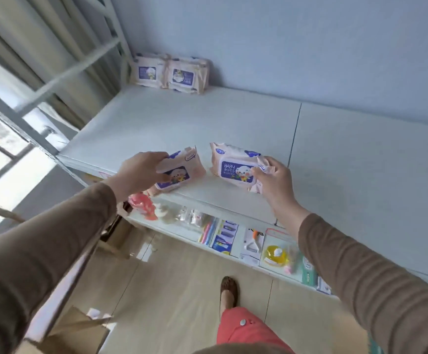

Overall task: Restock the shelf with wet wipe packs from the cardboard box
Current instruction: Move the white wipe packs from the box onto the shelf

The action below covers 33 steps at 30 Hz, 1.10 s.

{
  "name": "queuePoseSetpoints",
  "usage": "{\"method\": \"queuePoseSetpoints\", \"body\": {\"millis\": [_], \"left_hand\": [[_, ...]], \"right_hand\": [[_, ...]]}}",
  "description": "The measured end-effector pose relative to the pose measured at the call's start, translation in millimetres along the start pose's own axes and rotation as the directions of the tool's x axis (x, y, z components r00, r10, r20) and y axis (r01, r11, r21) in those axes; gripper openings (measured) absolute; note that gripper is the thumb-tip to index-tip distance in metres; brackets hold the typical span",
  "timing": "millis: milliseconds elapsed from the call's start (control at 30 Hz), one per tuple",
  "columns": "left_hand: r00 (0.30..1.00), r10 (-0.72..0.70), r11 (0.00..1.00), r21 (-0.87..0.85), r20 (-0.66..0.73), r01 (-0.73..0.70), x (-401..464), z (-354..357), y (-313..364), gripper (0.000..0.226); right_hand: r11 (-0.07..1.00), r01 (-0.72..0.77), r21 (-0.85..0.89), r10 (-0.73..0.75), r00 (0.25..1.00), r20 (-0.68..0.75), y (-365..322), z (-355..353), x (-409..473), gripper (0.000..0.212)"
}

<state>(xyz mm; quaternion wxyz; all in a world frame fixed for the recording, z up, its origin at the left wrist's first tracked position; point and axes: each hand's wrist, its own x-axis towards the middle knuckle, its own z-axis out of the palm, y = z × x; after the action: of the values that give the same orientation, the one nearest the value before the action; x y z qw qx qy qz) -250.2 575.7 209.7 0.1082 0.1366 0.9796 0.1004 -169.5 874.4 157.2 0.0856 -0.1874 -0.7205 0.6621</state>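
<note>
Above the front lip of the white shelf (182,118), the person holds a wet wipe pack in each hand. From the head camera, the left hand (141,172) is wrapped over the end of the left pack (179,172), thumb under and fingers on top, with the pack's lower edge at or just over the shelf's front edge. The right hand (271,175) pinches the right pack (235,167) by its crimped end, label facing up (it reads "BABY WIPES"), which probably keeps the printed face toward a shopper. The two packs sit near each other, not touching. Far beyond both hands, against the blue wall, two stocked packs (169,75) stand upright side by side, so these new ones likely need pushing back to join that row. Below and behind the left arm, a corner of the cardboard box (80,333) shows; whether it still holds packs is hidden. Under the hands, a lower shelf (233,241) carries small baby goods.
</note>
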Motion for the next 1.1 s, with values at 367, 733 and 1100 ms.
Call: {"method": "queuePoseSetpoints", "body": {"millis": [367,733,1100], "left_hand": [[1.0,0.026,1.0,0.005,-0.009,-0.026,196,-80,-117,0.026],[0.943,0.289,0.949,0.081,0.162,-0.305,407,-135,-201,0.069],[0.88,0.445,0.895,0.068,-0.168,-0.44,457,-103,-231,0.061]], "right_hand": [[1.0,0.014,0.022,-0.013,0.999,-0.032,-56,166,196,0.022],[0.996,-0.079,-0.033,0.074,0.989,-0.13,-75,273,322,0.038],[0.958,-0.076,-0.278,-0.038,0.922,-0.384,-58,301,330,0.054]]}}
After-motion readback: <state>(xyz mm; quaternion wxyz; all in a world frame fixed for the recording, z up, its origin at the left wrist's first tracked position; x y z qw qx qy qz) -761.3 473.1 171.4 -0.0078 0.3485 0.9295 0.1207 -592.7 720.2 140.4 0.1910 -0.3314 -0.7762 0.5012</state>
